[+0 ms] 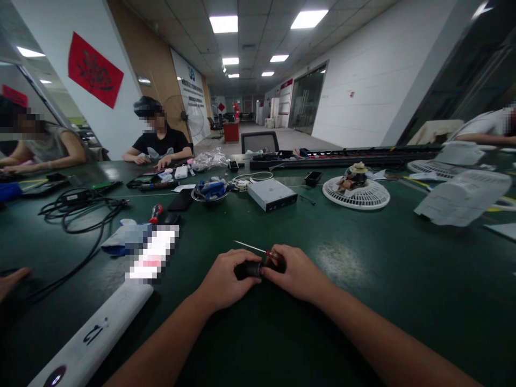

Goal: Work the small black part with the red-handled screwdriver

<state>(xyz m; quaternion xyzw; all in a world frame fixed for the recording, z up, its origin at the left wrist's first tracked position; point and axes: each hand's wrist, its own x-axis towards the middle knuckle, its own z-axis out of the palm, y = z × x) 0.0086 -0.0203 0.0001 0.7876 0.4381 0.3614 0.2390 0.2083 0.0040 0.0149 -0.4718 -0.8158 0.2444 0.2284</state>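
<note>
Two bare hands, the left hand [226,280] and the right hand [296,274], work above a green workbench [387,322]. Well beyond the fingers sit a white fan base [356,196] and a silver drive box [272,194]. Both hands' fingers clamp a black cylinder [249,270], while the right fingers also curl around a red-handled screwdriver [273,255], its steel shaft [250,246] jutting past the fingertips.

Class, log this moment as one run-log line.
left hand: black cylindrical part | right hand: red-handled screwdriver, same part | surface: green workbench

light: ceiling panels [308,19], bright | glare: soft, on green workbench [336,258] | edges: strong wide-angle bending | shadows: faint
</note>
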